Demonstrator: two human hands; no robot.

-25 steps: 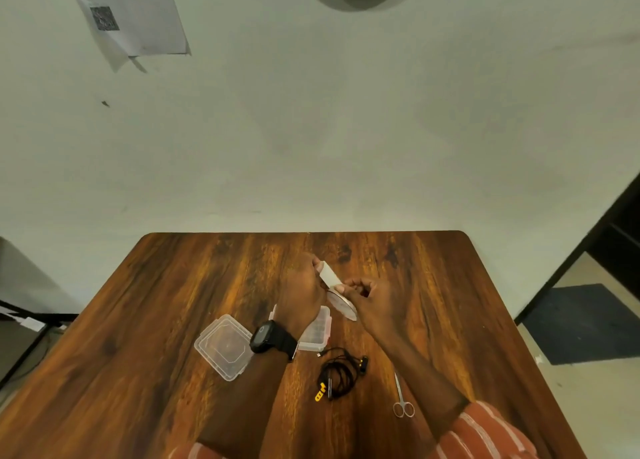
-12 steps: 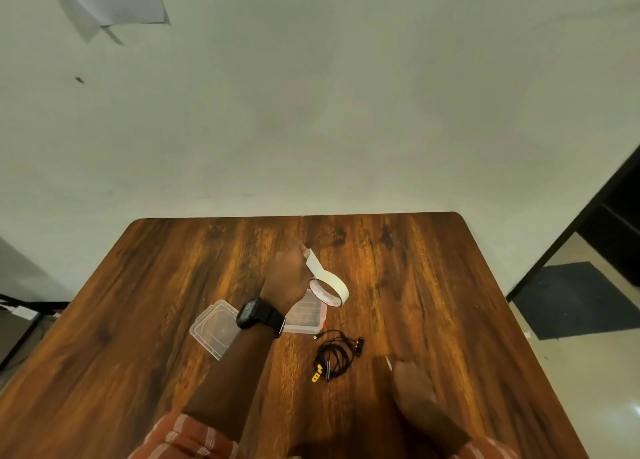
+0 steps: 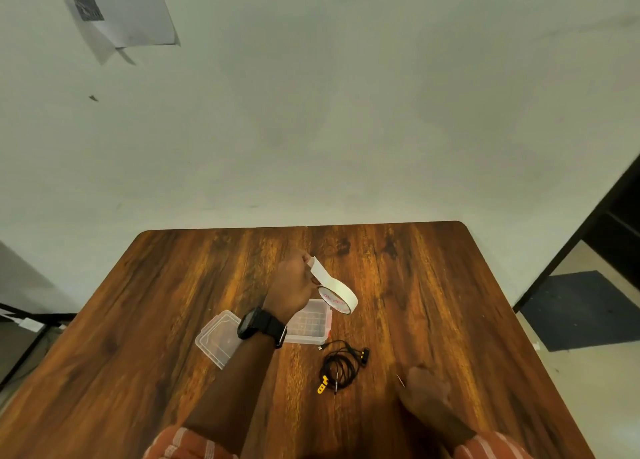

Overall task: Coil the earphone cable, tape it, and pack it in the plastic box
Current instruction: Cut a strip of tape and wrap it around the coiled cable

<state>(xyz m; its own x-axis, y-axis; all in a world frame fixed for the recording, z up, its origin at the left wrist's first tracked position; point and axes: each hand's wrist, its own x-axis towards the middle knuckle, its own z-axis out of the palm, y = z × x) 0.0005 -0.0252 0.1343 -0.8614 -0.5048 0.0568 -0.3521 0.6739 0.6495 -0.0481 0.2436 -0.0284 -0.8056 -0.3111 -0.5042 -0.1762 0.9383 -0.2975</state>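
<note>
My left hand (image 3: 289,287) is raised over the wooden table (image 3: 433,285) and pinches the pulled-out end of a white tape roll (image 3: 341,297), which hangs to its right. Below it lies the open clear plastic box (image 3: 313,323), with its lid (image 3: 216,337) to the left, partly behind my wrist. The black earphone cable (image 3: 341,368) lies coiled in front of the box, a yellow piece at its near end. My right hand (image 3: 424,394) rests low on the table to the cable's right, closed over the scissors (image 3: 400,380). Only their thin metal tip shows.
A black watch (image 3: 258,325) is on my left wrist. The table's far edge meets a pale wall with a paper sheet (image 3: 121,11) stuck on it. A dark doorway and floor mat (image 3: 581,309) lie beyond the table's right edge.
My right hand let go of the tape and dropped down to the scissors on the near right. The left hand kept the tape's end, and the roll now hangs from it.
</note>
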